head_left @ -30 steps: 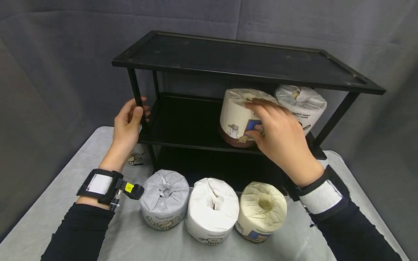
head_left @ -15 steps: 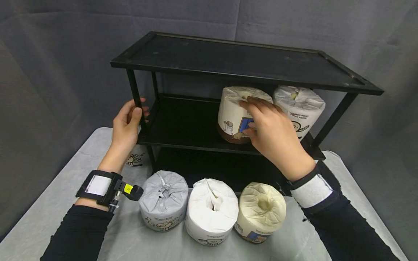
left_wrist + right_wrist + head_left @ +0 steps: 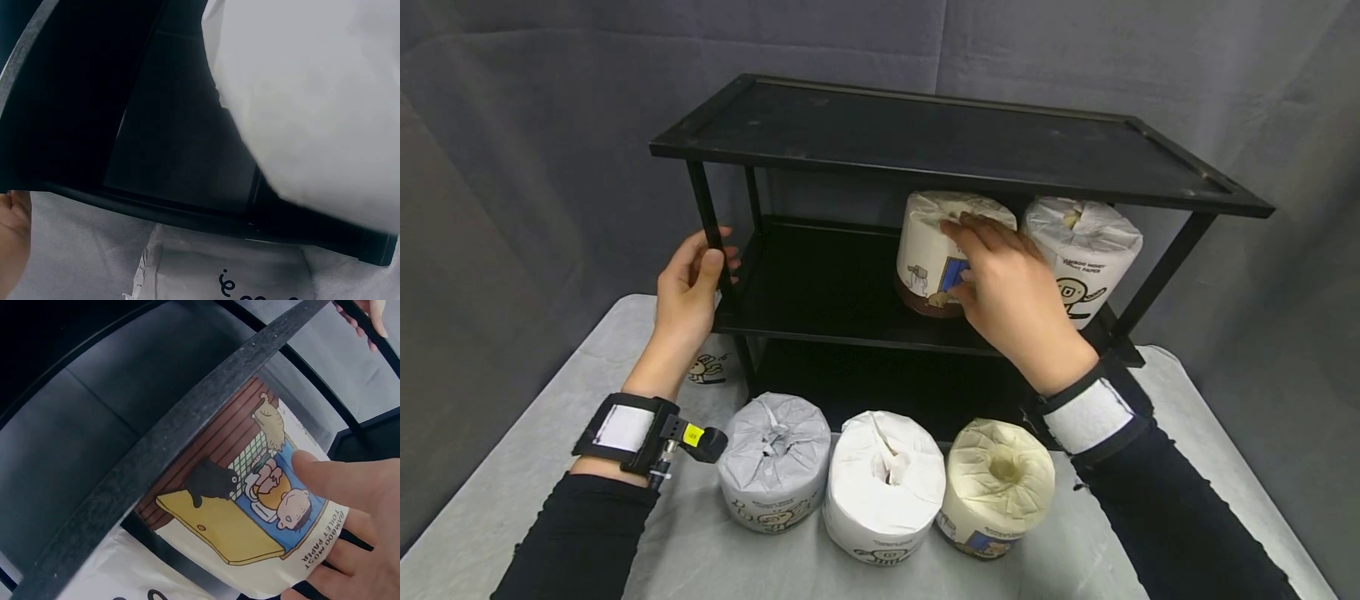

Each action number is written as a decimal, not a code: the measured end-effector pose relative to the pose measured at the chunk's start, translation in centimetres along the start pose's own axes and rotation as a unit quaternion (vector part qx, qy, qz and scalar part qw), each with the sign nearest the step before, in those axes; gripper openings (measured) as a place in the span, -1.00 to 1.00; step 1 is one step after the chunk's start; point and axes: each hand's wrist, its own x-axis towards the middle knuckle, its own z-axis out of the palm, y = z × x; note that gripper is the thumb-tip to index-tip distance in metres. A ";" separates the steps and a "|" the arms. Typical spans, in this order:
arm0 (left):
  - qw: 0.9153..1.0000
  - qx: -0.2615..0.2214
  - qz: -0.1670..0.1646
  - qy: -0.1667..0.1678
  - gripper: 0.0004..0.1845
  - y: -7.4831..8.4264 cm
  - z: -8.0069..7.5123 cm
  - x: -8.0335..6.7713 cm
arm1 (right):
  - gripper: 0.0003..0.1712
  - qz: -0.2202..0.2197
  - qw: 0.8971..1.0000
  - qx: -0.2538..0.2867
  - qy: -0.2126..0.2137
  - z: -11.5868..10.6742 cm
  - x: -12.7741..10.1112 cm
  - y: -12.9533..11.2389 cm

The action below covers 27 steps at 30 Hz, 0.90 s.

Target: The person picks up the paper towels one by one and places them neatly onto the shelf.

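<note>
Sliding our cartoon-wrapped toilet roll (image 3: pixel 934 250) deeper onto the rack's middle shelf (image 3: pixel 820 308).
Our right hand (image 3: pixel 1011 296) grips it, hiding its side; our left hand (image 3: pixel 688 287) clasps the rack post (image 3: pixel 706 212).

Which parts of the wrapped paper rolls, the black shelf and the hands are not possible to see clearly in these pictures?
- Head view: right hand covers much of the picture-printed wrapped roll.
- Head view: black metal shelf, lowest level is dark behind three front rolls.
- Left wrist view: left hand cut by the edge.
- Right wrist view: shelf bar crosses the roll's print.
</note>
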 end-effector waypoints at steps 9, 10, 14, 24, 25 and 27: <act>1.000 -0.007 -0.007 -0.004 -0.48 0.0 -0.2 0.0 | -0.10 0.031 0.999 0.002 -0.025 0.6 0.3 -0.2; 1.000 -0.005 -0.008 -0.005 -0.51 0.0 -0.2 0.0 | -0.10 0.032 0.999 0.002 -0.028 0.5 0.3 -0.2; 1.000 0.001 -0.011 -0.007 -0.49 0.0 -0.1 0.1 | -0.09 0.041 0.998 0.011 -0.047 0.2 0.3 0.0; 1.000 0.017 -0.010 -0.014 -0.46 0.2 -0.1 0.1 | -0.19 0.048 0.996 0.025 -0.072 -0.3 0.2 0.5; 1.000 0.019 -0.009 -0.014 -0.44 0.2 -0.2 0.1 | -0.19 0.048 0.996 0.024 -0.072 -0.3 0.2 0.5; 1.000 0.018 -0.008 -0.012 -0.40 0.2 -0.2 0.1 | -0.18 0.046 0.996 0.023 -0.070 -0.1 0.2 0.5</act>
